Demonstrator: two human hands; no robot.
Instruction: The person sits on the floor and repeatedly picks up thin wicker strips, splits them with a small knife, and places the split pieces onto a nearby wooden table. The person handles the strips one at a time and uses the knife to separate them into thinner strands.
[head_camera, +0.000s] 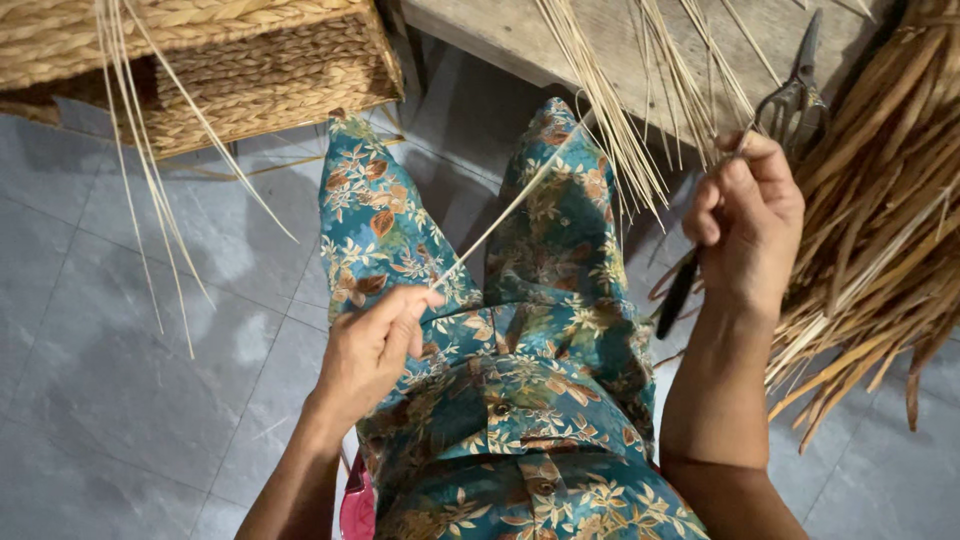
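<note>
1. The left hand hangs over the person's lap, its thumb and fingers pinched shut on the lower end of a thin pale straw strand.
2. That strand runs taut and slanting from the left hand up and to the right, across the teal floral garment, toward the right hand.
3. The right hand is raised near the front edge of the wooden bench. Its fingers are curled closed around the upper part of the strand. Whether it also grips the dark handle beneath it cannot be told.
4. A pair of metal shears lies on the bench just behind the right hand, blades pointing to the far edge; a dark handle shows below the hand.
5. A bunch of pale straw stalks fans down over the bench's front edge, just left of the right hand.
6. A heap of dried brown leaves fills the right side, touching the bench's right end and drooping toward the floor.
7. A woven basket stands at the top left on the grey tiled floor, with more loose pale stalks hanging in front of it.
8. A pink object peeks out at the bottom edge beside the left forearm.
</note>
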